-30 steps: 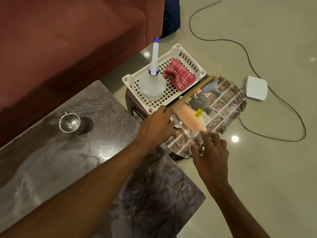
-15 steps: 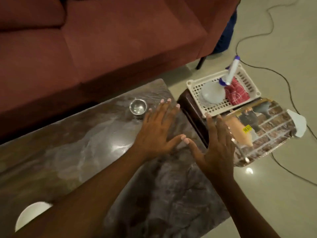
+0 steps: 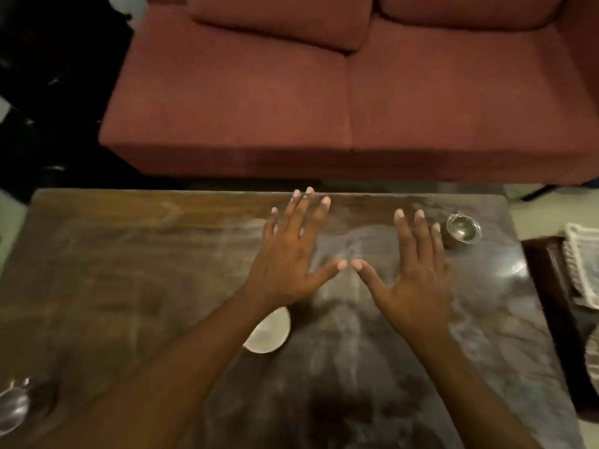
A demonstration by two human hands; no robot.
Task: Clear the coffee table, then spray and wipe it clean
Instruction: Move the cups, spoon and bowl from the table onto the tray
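The dark marbled coffee table (image 3: pixel 129 270) fills the lower view. Above its middle, my left hand (image 3: pixel 291 254) and my right hand (image 3: pixel 415 273) are spread flat, palms down, fingers apart and empty, thumbs nearly touching. A small steel cup (image 3: pixel 463 229) stands at the table's far right, just right of my right hand. A white saucer (image 3: pixel 270 332) lies on the table, partly hidden under my left wrist. A shiny steel vessel (image 3: pixel 14 405) sits at the near left edge, blurred.
A red sofa (image 3: pixel 324 98) stands behind the table. At the right edge, a white plastic basket (image 3: pixel 580 267) rests on a dark stool (image 3: pixel 551 286). Dark clutter fills the upper left corner.
The view has swung left from the stool and basket to the coffee table. My hands have let go of the spoon and tray and now hover spread and empty over the table.
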